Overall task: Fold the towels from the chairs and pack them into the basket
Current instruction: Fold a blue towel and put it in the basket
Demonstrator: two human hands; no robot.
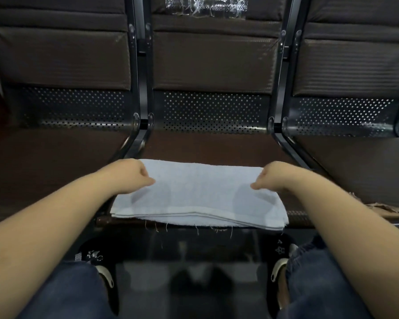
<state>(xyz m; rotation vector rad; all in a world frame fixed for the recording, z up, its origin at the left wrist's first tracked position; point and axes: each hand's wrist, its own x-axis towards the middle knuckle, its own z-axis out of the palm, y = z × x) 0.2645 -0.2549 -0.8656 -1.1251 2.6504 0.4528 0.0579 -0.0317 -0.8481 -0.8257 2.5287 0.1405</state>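
A pale blue-white towel (198, 194) lies folded in several layers on the front of the middle chair seat (207, 146), its frayed near edge hanging a little over the seat's front. My left hand (134, 173) grips the towel's far left corner with the fingers curled under. My right hand (272, 176) grips the far right corner the same way. No basket is in view.
Three dark brown padded chairs stand in a row with black metal frames (141, 125) between them. A brownish cloth (387, 209) lies on the right chair's front edge. My knees in blue jeans and my shoes are below, on a dark floor.
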